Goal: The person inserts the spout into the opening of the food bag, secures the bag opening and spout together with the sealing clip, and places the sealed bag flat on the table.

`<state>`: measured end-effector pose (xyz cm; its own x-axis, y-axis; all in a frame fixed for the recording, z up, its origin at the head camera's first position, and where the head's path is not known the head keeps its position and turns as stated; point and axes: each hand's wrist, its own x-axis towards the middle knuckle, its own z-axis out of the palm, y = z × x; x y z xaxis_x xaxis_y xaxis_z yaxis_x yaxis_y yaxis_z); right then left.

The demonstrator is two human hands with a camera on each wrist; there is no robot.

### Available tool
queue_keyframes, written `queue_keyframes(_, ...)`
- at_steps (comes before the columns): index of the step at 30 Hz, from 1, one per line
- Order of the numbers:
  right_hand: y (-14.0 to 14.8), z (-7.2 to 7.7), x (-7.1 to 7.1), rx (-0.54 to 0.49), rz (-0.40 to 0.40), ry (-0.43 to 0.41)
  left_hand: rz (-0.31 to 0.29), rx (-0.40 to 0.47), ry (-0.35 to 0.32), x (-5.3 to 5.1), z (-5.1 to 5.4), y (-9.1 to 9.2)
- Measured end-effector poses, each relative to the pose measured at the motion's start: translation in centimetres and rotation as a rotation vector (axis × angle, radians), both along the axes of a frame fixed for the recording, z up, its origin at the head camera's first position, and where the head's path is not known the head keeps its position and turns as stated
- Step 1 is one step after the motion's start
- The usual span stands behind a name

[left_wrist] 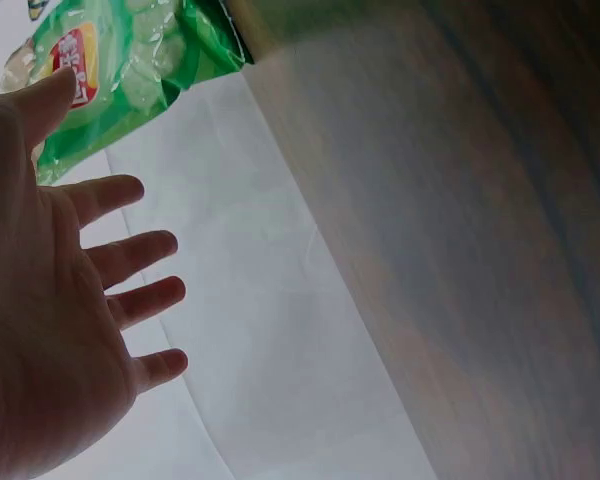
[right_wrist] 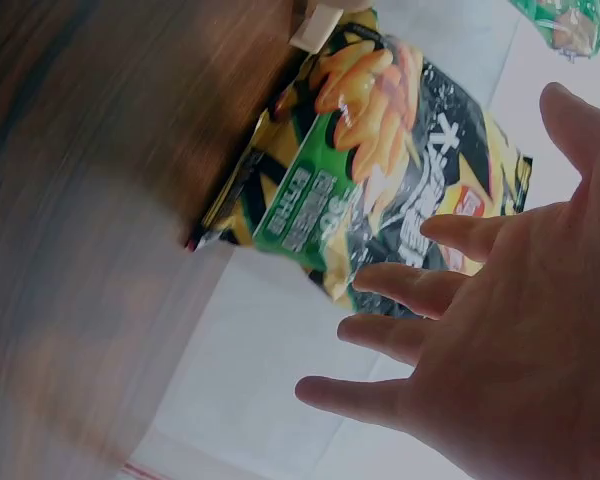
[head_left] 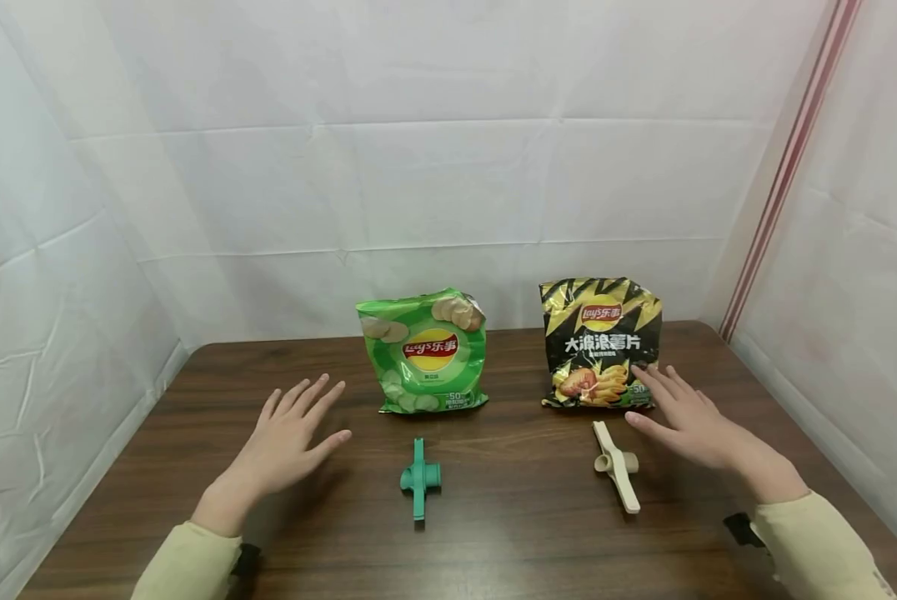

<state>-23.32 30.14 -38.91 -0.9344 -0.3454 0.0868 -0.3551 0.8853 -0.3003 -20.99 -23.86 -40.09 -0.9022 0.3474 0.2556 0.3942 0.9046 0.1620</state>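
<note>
A green Lay's chip bag stands upright toward the back of the table. To its right is a black and yellow Lay's chip bag, also upright. In front of the green bag lies a teal bag clip with a round spout; a cream bag clip with a spout lies before the black bag. My left hand hovers left of the green bag, fingers spread, holding nothing. Spread out likewise, my right hand is at the black bag's lower right, overlapping it in the head view; contact cannot be told.
The dark wooden table ends at a white cloth backdrop behind the bags. White cloth also hangs at both sides, with a red-striped edge at the back right corner.
</note>
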Motion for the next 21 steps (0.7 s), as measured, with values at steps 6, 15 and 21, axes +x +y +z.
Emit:
queue_keyframes(6, -1.2, 0.2, 0.4, 0.017, 0.024, -0.012, -0.035, 0.001, 0.033, -0.2, -0.2, 0.4)
queue_keyframes(15, -3.0, 0.3, 0.1, 0.024, 0.092, 0.020, -0.077, -0.002, 0.062, -0.5, -0.3, 0.9)
queue_keyframes(21, -4.2, 0.4, -0.1, 0.031, 0.137, 0.037, -0.110, 0.006, 0.090, -0.5, -0.1, 1.4)
